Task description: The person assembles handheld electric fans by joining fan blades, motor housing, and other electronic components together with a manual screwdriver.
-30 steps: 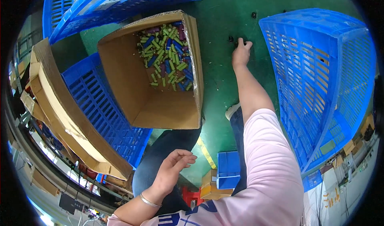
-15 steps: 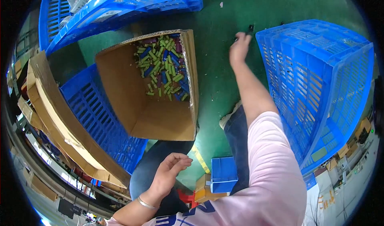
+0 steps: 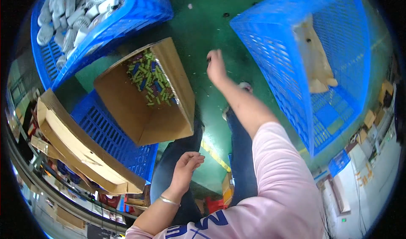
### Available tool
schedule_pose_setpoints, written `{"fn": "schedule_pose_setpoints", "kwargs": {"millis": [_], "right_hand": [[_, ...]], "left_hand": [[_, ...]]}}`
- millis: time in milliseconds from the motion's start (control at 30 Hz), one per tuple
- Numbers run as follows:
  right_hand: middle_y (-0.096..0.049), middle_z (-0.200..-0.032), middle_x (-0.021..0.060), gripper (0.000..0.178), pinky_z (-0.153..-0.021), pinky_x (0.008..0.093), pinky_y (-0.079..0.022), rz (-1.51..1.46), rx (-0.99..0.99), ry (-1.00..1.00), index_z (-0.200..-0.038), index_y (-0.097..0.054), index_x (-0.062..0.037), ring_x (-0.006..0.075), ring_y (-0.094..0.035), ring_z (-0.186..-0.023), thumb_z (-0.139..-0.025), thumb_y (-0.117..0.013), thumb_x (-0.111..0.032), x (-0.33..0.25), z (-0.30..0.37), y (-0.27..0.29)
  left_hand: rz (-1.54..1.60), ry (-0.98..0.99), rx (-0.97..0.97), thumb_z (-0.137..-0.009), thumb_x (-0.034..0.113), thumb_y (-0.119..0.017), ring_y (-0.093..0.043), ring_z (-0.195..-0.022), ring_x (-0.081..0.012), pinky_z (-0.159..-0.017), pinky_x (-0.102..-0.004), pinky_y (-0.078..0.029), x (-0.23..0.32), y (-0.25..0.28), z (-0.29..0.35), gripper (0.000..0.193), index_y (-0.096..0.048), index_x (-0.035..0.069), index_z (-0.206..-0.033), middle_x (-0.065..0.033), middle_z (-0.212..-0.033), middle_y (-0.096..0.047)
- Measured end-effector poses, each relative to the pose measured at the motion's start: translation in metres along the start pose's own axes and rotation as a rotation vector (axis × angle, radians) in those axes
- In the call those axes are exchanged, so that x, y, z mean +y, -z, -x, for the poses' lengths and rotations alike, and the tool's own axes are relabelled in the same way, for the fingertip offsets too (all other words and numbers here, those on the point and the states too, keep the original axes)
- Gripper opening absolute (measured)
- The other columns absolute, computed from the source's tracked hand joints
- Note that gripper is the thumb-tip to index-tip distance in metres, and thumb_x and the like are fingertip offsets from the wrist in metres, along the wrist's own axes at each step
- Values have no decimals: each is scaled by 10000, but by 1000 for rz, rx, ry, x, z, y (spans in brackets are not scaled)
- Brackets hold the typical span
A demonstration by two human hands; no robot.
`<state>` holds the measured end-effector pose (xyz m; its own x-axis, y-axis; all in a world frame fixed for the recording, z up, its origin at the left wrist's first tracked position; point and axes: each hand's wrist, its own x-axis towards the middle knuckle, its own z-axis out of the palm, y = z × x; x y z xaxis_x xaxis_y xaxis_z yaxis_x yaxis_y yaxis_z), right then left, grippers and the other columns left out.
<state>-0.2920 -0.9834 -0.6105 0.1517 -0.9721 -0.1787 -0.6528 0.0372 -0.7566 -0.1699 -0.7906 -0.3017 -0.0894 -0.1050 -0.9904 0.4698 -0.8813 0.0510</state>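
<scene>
My right hand (image 3: 216, 67) reaches forward over the green floor, between a cardboard box and a blue crate. Its fingers are closed on a small dark piece (image 3: 208, 60), too small to name. Nearer to me, my left hand (image 3: 186, 167) hovers above my left thigh, fingers curled toward the thumb and nothing visible in them. Ahead of it the open cardboard box (image 3: 165, 127) lies tilted, its mouth toward me. Many green, blue and purple battery-like cylinders (image 3: 148, 76) are piled inside it.
A blue crate (image 3: 270, 48) stands at the right with a tan sheet (image 3: 317, 57) inside. At the far left, another blue crate (image 3: 139, 23) holds pale handheld fans (image 3: 80, 23). A blue slatted crate (image 3: 101, 116) and a cardboard tray (image 3: 84, 154) lie left. Dark bits (image 3: 226, 15) dot the floor.
My right hand has drawn back from the dark bits beside the right crate, toward the cardboard box. The view has shifted, showing more inside both crates. My left hand stays curled over my thigh.
</scene>
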Motion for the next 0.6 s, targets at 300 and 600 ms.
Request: {"fn": "schedule_pose_setpoints", "kwargs": {"millis": [300,600], "right_hand": [[-514,-889,207,217,-760,433,-418,238,198,-633,-887,-522,-28,387,-494,-869,-697,-483,70,-35,315,252],[-622,-1002,199,245,-724,424,-529,533,-108,-1822,-988,-622,-51,334,-634,-912,-801,-569,-199,10,597,407]], "left_hand": [[-507,-127,-126,-920,171,-517,-578,-881,-138,-802,-262,-446,-50,-28,42,192,-550,18,-1031,-73,-942,-627],[-861,-92,-112,-891,121,-535,-571,-848,-118,-734,-227,-437,-46,7,63,169,-559,19,-1024,-61,-919,-636]]}}
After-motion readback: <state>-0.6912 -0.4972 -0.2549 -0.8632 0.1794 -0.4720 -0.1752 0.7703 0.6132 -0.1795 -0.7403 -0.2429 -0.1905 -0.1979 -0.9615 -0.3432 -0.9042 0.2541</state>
